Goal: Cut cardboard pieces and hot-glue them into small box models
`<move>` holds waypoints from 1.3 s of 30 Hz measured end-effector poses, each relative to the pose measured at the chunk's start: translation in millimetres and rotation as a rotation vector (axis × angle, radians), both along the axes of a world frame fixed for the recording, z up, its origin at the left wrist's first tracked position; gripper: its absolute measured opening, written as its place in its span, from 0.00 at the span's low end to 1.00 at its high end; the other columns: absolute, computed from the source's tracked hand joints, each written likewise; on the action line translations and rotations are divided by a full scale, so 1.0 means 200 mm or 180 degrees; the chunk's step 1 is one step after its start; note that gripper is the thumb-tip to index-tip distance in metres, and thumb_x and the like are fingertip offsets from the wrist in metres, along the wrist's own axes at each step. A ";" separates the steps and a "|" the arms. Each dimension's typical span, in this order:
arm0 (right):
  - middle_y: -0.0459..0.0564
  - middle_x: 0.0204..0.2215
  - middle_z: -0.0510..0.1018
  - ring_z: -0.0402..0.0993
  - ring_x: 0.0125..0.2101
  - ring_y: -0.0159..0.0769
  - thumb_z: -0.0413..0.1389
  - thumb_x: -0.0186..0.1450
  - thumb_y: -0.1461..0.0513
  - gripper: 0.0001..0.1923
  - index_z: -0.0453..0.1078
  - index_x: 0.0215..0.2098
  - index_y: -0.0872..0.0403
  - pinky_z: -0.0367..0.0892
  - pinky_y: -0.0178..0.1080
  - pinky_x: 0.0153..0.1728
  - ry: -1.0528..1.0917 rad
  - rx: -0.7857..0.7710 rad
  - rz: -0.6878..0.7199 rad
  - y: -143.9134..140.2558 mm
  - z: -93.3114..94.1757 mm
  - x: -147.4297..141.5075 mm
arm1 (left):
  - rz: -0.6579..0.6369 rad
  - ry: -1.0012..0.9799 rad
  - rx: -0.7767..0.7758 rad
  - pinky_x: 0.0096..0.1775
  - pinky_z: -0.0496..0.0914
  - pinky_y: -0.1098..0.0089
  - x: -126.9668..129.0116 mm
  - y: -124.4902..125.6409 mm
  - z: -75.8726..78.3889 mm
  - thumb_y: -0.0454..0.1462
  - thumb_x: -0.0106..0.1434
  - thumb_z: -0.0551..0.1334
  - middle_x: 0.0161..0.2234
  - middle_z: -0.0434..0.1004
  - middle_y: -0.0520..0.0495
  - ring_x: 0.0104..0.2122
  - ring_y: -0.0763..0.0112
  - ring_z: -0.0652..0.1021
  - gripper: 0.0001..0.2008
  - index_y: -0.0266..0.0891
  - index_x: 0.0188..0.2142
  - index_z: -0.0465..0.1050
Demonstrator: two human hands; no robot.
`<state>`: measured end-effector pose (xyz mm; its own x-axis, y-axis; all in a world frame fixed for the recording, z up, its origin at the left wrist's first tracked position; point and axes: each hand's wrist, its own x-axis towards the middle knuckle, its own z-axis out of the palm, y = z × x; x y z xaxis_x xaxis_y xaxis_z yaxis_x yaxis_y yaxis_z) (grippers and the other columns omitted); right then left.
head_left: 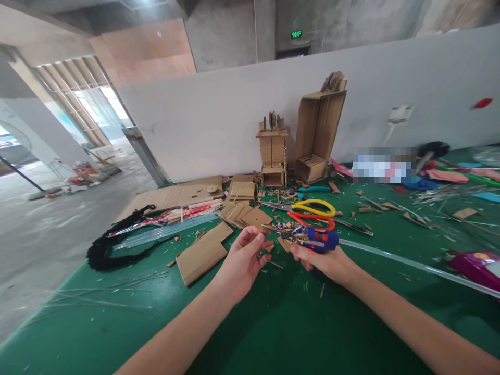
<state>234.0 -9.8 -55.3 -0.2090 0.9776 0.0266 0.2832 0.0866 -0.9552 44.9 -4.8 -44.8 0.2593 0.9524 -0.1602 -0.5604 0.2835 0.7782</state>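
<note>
The fingers of the left hand (242,259) pinch together on a small brown cardboard scrap (266,229), thumb against fingertips, holding it up just above the green surface (273,333). The fingers of the right hand (326,260) wrap shut around a blue-handled glue gun (314,238), whose body is crusted with bits of cardboard and dried glue. Its long axis runs sideways, with the nozzle end pointing left toward the pinched scrap; the two are very close, though I cannot tell whether nozzle and scrap actually touch. A clear glue stick (410,265) trails from the back of the gun, away to the right across the surface. The scrap lies directly in line with the nozzle, so the left hand is the nearer one to it and the right hand sits just beside it.

Just beyond the fingers lie yellow-handled scissors (312,207) and red-handled scissors (314,221), side by side, blades to the left. To the left of the left hand rests a flat rectangular cardboard piece (201,253), and farther left a black braided cord (113,245). Well beyond the hands, a small cardboard tower model (272,153) and a tall open cardboard box (318,133) stand against the white wall (203,125).
</note>
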 end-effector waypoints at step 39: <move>0.42 0.14 0.64 0.60 0.17 0.29 0.55 0.58 0.47 0.20 0.62 0.20 0.52 0.57 0.35 0.18 -0.0399 0.0023 -0.0092 0.00 0.00 0.00 | 0.0111 0.0049 -0.0058 0.27 0.62 0.77 0.02 0.00 0.00 0.36 0.49 0.70 0.26 0.69 0.58 0.26 0.80 0.73 0.13 0.39 0.30 0.66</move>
<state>234.5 -9.7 -54.4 -0.1827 0.9831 0.0092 0.4028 0.0834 -0.9115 48.0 -5.3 -45.7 0.2234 0.9577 -0.1814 -0.5581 0.2783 0.7817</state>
